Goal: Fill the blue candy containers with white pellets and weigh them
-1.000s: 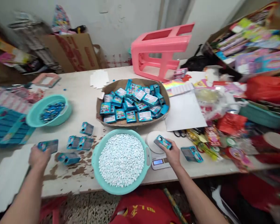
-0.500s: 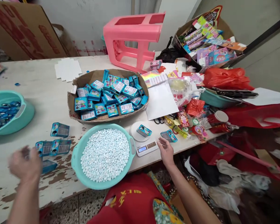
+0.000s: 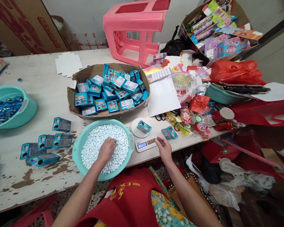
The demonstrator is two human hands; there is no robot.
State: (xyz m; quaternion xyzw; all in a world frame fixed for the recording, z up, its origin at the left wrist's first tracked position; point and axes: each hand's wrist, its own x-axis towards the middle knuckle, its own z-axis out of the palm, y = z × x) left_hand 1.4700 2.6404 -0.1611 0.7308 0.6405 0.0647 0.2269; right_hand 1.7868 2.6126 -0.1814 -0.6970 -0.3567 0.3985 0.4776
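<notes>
My left hand (image 3: pixel 107 149) is over the turquoise basin (image 3: pixel 130 143), its curled fingers touching the small white candies (image 3: pixel 94 151). A small bluish bit shows at its fingertips, too small to name. My right hand (image 3: pixel 164 148) is open beside the right end of the white digital scale (image 3: pixel 145 144), fingers stretched and nothing in them. On the scale's round pan lies a blue candy box (image 3: pixel 144 126). Another blue box (image 3: pixel 169 132) rests on the table just beyond my right hand. Several more boxes (image 3: pixel 62 140) with round openings lie left of the basin.
A cut-down carton (image 3: pixel 73 108) full of blue boxes stands behind the basin. At far left is another turquoise basin (image 3: pixel 29 110) with shiny blue pieces. A pink stool (image 3: pixel 134 19) lies on its side at the back. Bags, scissors (image 3: pixel 160 116) and packets crowd the right.
My left hand has moved right, from the blue boxes at left into the basin of white candies. My right hand stays by the scale. The view has shifted slightly.
</notes>
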